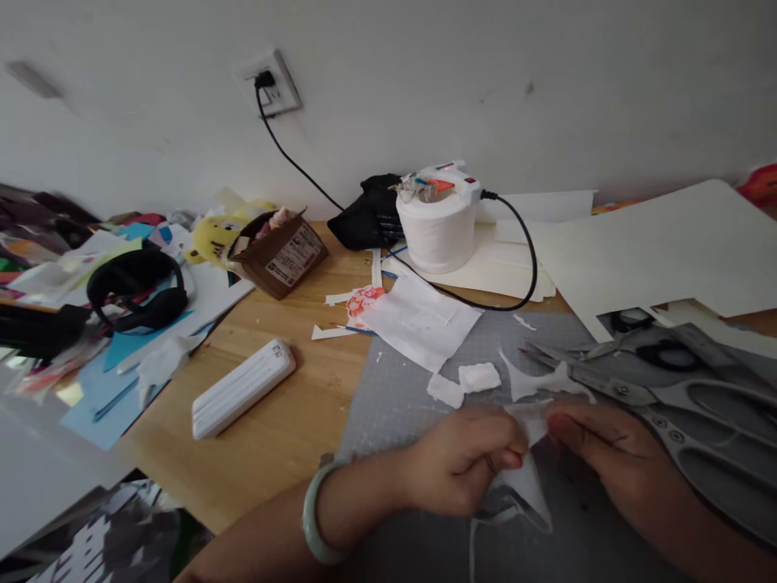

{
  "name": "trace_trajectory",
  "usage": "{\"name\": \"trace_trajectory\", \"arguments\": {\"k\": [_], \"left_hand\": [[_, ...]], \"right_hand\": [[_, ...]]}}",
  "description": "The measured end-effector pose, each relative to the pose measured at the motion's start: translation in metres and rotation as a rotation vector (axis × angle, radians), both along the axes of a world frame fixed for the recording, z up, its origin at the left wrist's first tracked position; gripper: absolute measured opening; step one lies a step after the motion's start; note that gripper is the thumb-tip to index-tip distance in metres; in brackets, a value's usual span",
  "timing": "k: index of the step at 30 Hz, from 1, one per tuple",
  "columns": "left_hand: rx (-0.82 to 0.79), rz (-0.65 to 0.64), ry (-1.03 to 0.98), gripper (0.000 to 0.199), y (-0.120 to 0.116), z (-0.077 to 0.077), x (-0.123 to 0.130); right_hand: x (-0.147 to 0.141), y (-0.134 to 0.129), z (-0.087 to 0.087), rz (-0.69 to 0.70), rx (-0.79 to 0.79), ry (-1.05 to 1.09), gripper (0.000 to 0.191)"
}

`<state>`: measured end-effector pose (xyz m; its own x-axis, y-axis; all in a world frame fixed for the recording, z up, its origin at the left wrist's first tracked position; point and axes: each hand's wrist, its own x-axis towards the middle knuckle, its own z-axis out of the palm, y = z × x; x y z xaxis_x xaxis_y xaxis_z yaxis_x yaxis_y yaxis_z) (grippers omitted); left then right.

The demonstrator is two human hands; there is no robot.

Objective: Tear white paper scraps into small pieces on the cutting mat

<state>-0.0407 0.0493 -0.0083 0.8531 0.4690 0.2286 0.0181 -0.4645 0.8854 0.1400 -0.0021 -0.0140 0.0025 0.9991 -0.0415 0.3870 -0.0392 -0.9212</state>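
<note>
My left hand, with a pale green bangle on its wrist, is closed in a pinch on a thin, see-through whitish sheet. My right hand pinches the same sheet's upper right edge between thumb and fingers. The sheet hangs creased over the grey cutting mat; whether it is film or a small bag I cannot tell. Just beyond my hands lie two small white pads and a ragged white scrap. Large grey-handled scissors lie beside my right hand, partly behind it.
A white cylindrical device with a black cord stands near the wall. White paper overlaps the mat. On the left are a long white case, a brown box and black headphones. Large cream sheets lie at right.
</note>
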Motion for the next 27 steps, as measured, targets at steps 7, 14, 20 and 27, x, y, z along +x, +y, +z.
{"name": "trace_trajectory", "arguments": {"k": [7, 14, 20, 27], "left_hand": [[-0.072, 0.138, -0.1, 0.032, -0.006, -0.003, 0.0], [-0.315, 0.114, 0.037, 0.033, -0.002, -0.003, 0.001], [-0.545, 0.222, -0.005, 0.034, 0.001, -0.005, 0.002], [-0.756, 0.189, -0.087, 0.041, -0.001, -0.01, 0.005]], "right_hand": [[-0.001, 0.001, 0.01, -0.05, 0.022, 0.03, 0.039], [0.004, 0.001, -0.001, -0.033, 0.346, -0.186, 0.027], [-0.001, -0.001, -0.004, 0.207, 0.359, -0.289, 0.02], [-0.008, 0.0, 0.003, 0.194, 0.132, -0.229, 0.012]]}}
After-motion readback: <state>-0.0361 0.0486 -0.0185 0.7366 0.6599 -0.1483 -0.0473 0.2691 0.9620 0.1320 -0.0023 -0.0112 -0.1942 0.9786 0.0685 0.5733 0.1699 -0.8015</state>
